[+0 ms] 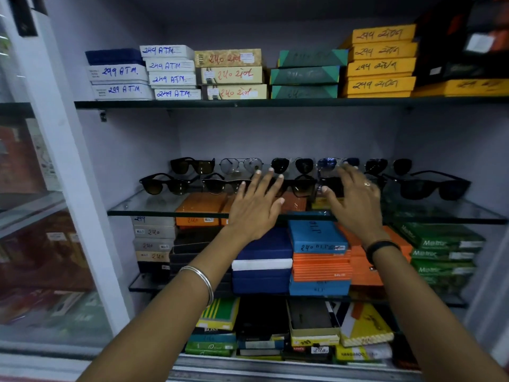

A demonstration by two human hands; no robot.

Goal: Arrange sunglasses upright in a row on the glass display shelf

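Several sunglasses stand upright in two rows on the glass shelf [154, 209]. The back row has brown-lensed black frames [192, 165], clear aviators [241, 165], dark aviators [292, 164], blue ones [329, 164] and another dark pair [388, 165]. The front row holds black frames [165, 184], a second pair [220, 185], a pair [301, 186] between my hands and a large black pair [432, 187] at the right. My left hand [257, 205] is spread open over the front row. My right hand [355, 199] reaches in, fingers apart, hiding a pair behind it.
Labelled boxes are stacked on the upper shelf [248, 103] and on the shelves below the glass one, including blue [316, 235], orange [199, 208] and green boxes [440, 244]. A white cabinet frame [68, 161] stands at the left, with a glass door beside it.
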